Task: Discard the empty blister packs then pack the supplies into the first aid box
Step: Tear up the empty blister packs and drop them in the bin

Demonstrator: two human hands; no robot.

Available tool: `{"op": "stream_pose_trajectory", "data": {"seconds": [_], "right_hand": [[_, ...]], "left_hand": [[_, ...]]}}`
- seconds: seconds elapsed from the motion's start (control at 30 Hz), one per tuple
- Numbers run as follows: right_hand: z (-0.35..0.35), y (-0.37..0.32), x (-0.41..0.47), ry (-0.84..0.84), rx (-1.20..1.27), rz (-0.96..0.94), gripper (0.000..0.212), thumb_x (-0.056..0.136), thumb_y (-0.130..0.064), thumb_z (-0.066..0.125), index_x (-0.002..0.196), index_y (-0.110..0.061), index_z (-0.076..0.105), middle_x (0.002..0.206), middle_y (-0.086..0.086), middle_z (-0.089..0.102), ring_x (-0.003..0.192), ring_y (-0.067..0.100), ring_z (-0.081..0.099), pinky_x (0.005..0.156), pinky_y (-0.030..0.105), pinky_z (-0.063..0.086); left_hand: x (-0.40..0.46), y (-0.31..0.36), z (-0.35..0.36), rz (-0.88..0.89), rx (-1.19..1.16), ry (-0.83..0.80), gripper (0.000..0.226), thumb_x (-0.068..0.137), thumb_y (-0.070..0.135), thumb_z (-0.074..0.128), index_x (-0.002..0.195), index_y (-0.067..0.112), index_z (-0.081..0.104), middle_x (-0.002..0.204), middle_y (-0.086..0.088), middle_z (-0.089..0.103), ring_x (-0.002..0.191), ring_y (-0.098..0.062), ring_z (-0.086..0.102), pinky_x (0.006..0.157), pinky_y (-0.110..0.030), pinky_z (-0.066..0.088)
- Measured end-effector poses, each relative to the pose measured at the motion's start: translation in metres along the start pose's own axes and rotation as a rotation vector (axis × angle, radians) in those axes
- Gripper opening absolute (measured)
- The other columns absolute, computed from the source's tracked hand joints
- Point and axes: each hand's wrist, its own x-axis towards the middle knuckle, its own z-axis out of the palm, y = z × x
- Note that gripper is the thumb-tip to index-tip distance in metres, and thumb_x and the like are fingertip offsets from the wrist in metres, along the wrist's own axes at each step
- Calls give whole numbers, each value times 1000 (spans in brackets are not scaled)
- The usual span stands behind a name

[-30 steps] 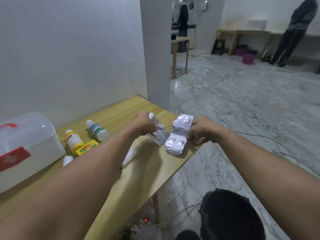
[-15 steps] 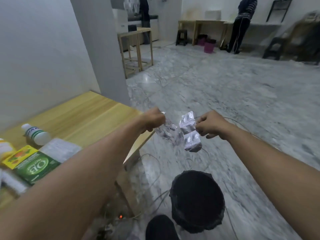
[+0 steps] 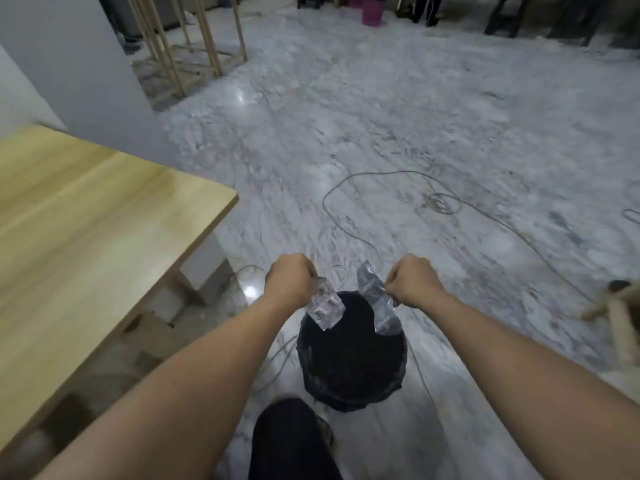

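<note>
Both my hands hang over a black bin (image 3: 351, 362) lined with a dark bag on the floor. My left hand (image 3: 290, 283) is shut on a crumpled silver blister pack (image 3: 325, 309) that dangles above the bin's left rim. My right hand (image 3: 412, 284) is shut on a second, longer blister pack (image 3: 375, 299) that hangs over the bin's right rim. The first aid box and the other supplies are out of view.
The corner of the wooden table (image 3: 86, 237) lies to my left. Cables (image 3: 381, 174) trail across the marble floor beyond the bin. My leg (image 3: 291, 441) is just below the bin. A wooden stool leg (image 3: 620, 323) shows at the right edge.
Both hands carried the blister packs off the table edge, rightward and down, until they hang over the bin. My view swung away from the supplies toward the floor.
</note>
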Motion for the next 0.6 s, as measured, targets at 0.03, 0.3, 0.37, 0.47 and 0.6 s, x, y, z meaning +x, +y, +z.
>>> {"op": "stream_pose_trajectory", "data": {"seconds": [0.03, 0.3, 0.37, 0.47, 0.6], "right_hand": [[10, 6, 3, -8, 6, 6, 16, 73, 5, 60, 69, 1, 74, 65, 16, 72, 64, 24, 71, 62, 38, 61], [80, 38, 20, -106, -17, 48, 14, 79, -1, 60, 82, 0, 74, 78, 16, 73, 76, 27, 70, 70, 37, 60], [92, 43, 24, -114, -31, 56, 15, 79, -2, 59, 84, -1, 74, 84, 16, 72, 79, 28, 68, 68, 35, 58], [106, 46, 30, -129, -48, 59, 15, 81, -2, 58, 85, -2, 73, 88, 15, 70, 81, 28, 66, 72, 37, 58], [120, 48, 35, -182, -66, 60, 17, 79, 1, 56, 83, -2, 72, 86, 16, 71, 80, 31, 67, 75, 41, 59]], "left_hand": [[3, -3, 11, -10, -1, -26, 17, 77, 3, 60, 77, 7, 76, 79, -15, 73, 76, -33, 67, 63, -33, 52], [21, -27, 83, -108, 44, -121, 27, 80, 1, 58, 97, 13, 75, 100, -13, 71, 89, -30, 65, 72, -33, 55], [24, -31, 95, -121, 56, -132, 25, 81, 4, 61, 100, 15, 75, 104, -11, 70, 92, -29, 65, 76, -34, 55], [30, -37, 107, -131, 53, -146, 25, 83, 5, 60, 100, 15, 74, 105, -8, 70, 93, -28, 65, 80, -36, 56], [33, -43, 115, -130, 42, -201, 17, 83, 5, 60, 89, 14, 73, 96, -9, 70, 86, -28, 66, 65, -32, 51]]}}
